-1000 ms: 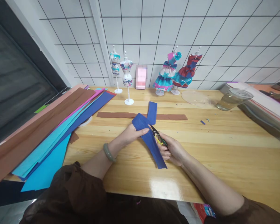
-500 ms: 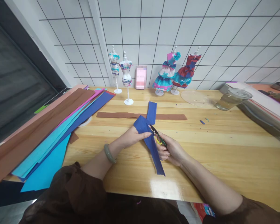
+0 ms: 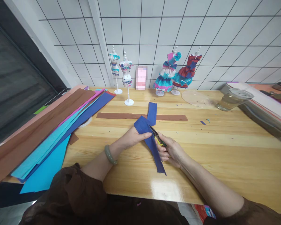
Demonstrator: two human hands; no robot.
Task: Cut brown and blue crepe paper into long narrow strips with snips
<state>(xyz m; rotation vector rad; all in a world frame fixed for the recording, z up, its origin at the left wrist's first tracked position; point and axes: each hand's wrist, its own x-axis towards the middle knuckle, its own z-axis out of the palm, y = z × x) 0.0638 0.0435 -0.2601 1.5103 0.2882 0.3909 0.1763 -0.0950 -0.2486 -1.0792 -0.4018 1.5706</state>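
Note:
Between my thumb and fingers, my left hand (image 3: pixel 138 135) pinches a folded strip of blue crepe paper (image 3: pixel 142 124). One end of the strip hangs down toward me past my right hand. My right hand (image 3: pixel 170 150) is closed round small dark-and-yellow scissors (image 3: pixel 158 137), whose blades sit at the edge of the blue strip. A shorter blue piece (image 3: pixel 152 113) lies just beyond, across a long brown strip (image 3: pixel 112 116) on the table. Part of the scissors' handles is hidden by my fingers.
Layered coloured paper sheets (image 3: pixel 44 128) cover the table's left side. Bare mini mannequins (image 3: pixel 126 73) and dressed ones (image 3: pixel 167 75) stand along the tiled wall, with a phone (image 3: pixel 141 78) between. A cup of liquid (image 3: pixel 233 99) stands at right, near blue scraps (image 3: pixel 203 122).
The scissors have closed slightly at the blue strip's edge. Its hanging end has shifted a little; my left hand has hardly moved.

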